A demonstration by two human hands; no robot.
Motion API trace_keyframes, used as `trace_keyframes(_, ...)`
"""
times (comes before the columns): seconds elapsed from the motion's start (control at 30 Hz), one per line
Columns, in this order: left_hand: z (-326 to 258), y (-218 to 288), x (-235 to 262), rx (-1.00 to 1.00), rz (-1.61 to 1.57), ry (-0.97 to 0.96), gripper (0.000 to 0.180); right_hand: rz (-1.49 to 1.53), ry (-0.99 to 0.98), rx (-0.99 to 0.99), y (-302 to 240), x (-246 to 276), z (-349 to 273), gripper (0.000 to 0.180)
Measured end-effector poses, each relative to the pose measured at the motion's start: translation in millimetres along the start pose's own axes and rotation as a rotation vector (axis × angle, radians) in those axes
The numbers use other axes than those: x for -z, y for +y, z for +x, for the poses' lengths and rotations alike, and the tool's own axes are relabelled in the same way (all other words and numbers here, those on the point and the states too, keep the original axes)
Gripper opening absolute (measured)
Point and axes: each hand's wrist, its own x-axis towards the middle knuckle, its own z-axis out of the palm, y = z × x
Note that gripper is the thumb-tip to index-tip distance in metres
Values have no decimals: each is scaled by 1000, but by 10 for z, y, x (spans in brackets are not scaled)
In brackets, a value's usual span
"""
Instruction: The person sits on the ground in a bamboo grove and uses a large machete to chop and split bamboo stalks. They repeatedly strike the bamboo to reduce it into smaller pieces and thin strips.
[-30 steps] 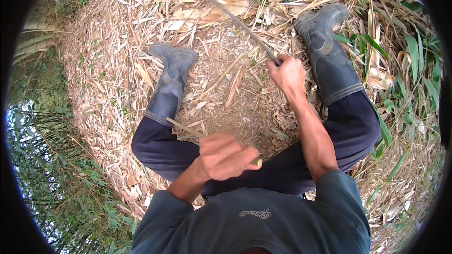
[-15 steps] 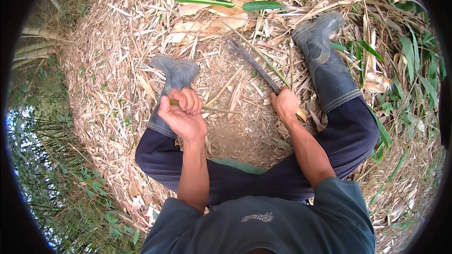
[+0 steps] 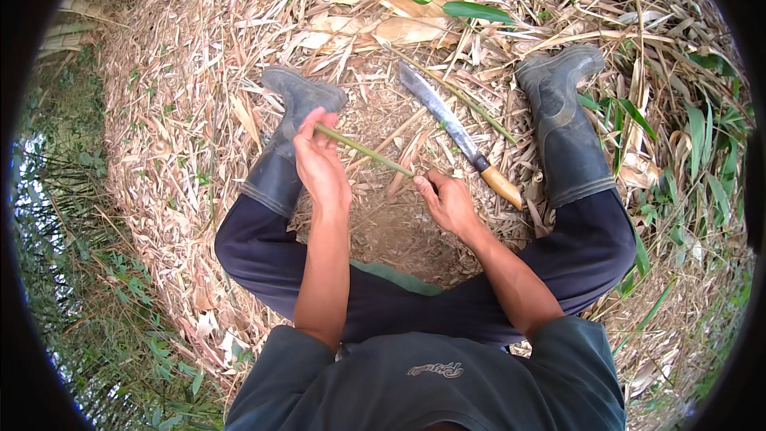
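A thin green stick (image 3: 365, 151) slants between my two hands. Its upper left end rests against the fingers of my left hand (image 3: 321, 161), which are stretched out and slightly blurred, palm turned up. At the lower right end, my right hand (image 3: 448, 203) pinches the stick between thumb and fingers. On the ground just right of that hand lies a machete (image 3: 447, 121) with a dark-stained blade and a pale wooden handle. A second thin green stick (image 3: 467, 98) lies alongside the blade.
Rubber boots stand on both sides, the left boot (image 3: 291, 116) and the right boot (image 3: 562, 120). Dry leaf litter (image 3: 191, 112) covers the ground. Green leaves (image 3: 479, 11) lie at the far side, and green plants (image 3: 710, 144) grow at the right.
My right hand has let go of the machete, moved left and taken the stick's lower end. My left hand's fingers have loosened from around the stick. The machete now lies on the ground.
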Motion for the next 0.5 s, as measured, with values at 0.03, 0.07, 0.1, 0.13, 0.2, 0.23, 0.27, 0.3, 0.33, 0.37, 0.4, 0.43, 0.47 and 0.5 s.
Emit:
trace_keyframes(0.03,-113,172,-69,-186,142,-7,57,-58,23,-32,68,-24,-6,50)
trace_keyframes(0.07,-298,435,-102,-373,279,-12,68,-49,37,-93,38,12,-7,51)
trace_keyframes(0.1,-502,748,-178,-572,123,-109,70,-10,60,-125,97,-8,33,50)
trace_keyframes(0.13,-736,1059,-189,-683,-113,-350,69,30,77,-154,206,-72,89,49)
trace_keyframes(0.2,-1191,1536,-463,-959,-507,-569,73,93,75,-198,314,-134,157,51)
trace_keyframes(0.23,-1284,1739,-730,-1194,-592,-288,52,119,86,-245,367,-83,126,51)
trace_keyframes(0.27,-1336,1910,-880,-1448,-637,17,34,155,69,-260,308,-77,147,51)
trace_keyframes(0.3,-1371,1935,-918,-1456,-609,-107,35,182,54,-284,295,-62,161,52)
trace_keyframes(0.33,-1397,1889,-864,-1341,-549,-445,36,155,67,-260,342,-91,171,53)
trace_keyframes(0.37,-1372,1768,-767,-1167,-443,-779,36,112,61,-244,368,-90,168,53)
trace_keyframes(0.4,-1326,1646,-655,-1002,-271,-1049,37,69,56,-228,391,-82,165,53)
trace_keyframes(0.43,-1282,1599,-576,-860,-60,-1248,38,34,44,-211,353,-113,158,54)
trace_keyframes(0.47,-1258,1563,-515,-741,149,-1407,39,49,29,-217,314,-124,157,53)
trace_keyframes(0.5,-1231,1520,-479,-637,317,-1509,40,57,15,-224,269,-61,161,53)
